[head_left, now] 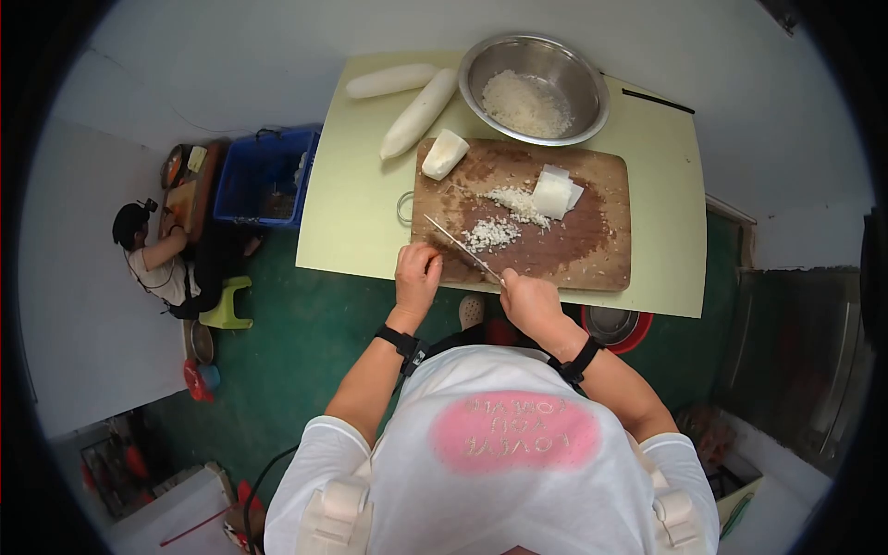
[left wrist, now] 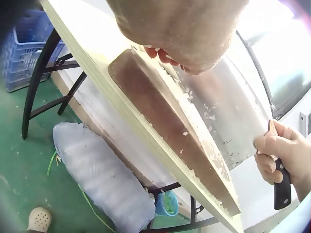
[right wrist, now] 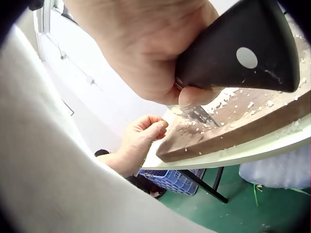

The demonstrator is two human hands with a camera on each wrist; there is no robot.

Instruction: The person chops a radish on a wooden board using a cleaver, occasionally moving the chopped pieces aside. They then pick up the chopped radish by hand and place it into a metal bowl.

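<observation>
My right hand [head_left: 532, 305] grips the black handle [right wrist: 243, 48] of a cleaver. Its broad blade [left wrist: 228, 116] stands on edge over the wooden cutting board [head_left: 592, 240], slanting away to the left in the head view. At the board's front left edge is my left hand [head_left: 418, 277], fingers curled in toward the thumb. White bits cling to its fingertips, and nothing shows in its grasp. Finely chopped white radish [head_left: 490, 233] lies beyond the blade, with a second heap behind it. Beside that heap sits a stack of radish slices [head_left: 555, 192]. A cut radish chunk [head_left: 445, 154] rests at the far left corner.
Behind the board, a steel bowl [head_left: 597, 106] holds chopped radish. Two whole white radishes [head_left: 421, 113] lie left of it on the pale green table [head_left: 342, 203]. Another person [head_left: 162, 264] sits far left near a blue crate [head_left: 250, 176]. A wrapped bundle [left wrist: 102, 170] lies beneath the table.
</observation>
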